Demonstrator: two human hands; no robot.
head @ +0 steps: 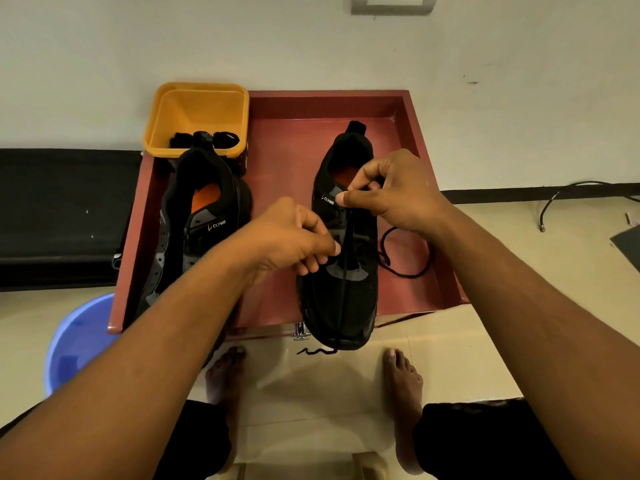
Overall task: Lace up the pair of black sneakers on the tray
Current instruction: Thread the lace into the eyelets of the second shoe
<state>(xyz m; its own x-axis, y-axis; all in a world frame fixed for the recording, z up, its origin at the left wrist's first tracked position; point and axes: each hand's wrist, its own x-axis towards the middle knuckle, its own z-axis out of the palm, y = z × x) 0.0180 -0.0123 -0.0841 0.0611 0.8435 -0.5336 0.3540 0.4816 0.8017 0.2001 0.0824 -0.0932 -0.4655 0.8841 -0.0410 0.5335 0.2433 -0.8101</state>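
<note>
Two black sneakers with orange insoles lie on a dark red tray. The left sneaker is partly hidden by my left forearm. The right sneaker has its toe hanging over the tray's front edge. A black lace runs along its tongue, with one end dangling off the toe and a loop lying on the tray to its right. My left hand pinches the lace at mid-shoe. My right hand pinches the lace near the tongue's top.
A yellow tub stands at the tray's back left corner with a black lace inside. A blue bucket sits on the floor at the left. A black bench lies at far left. My bare feet are below the tray. Cables lie at right.
</note>
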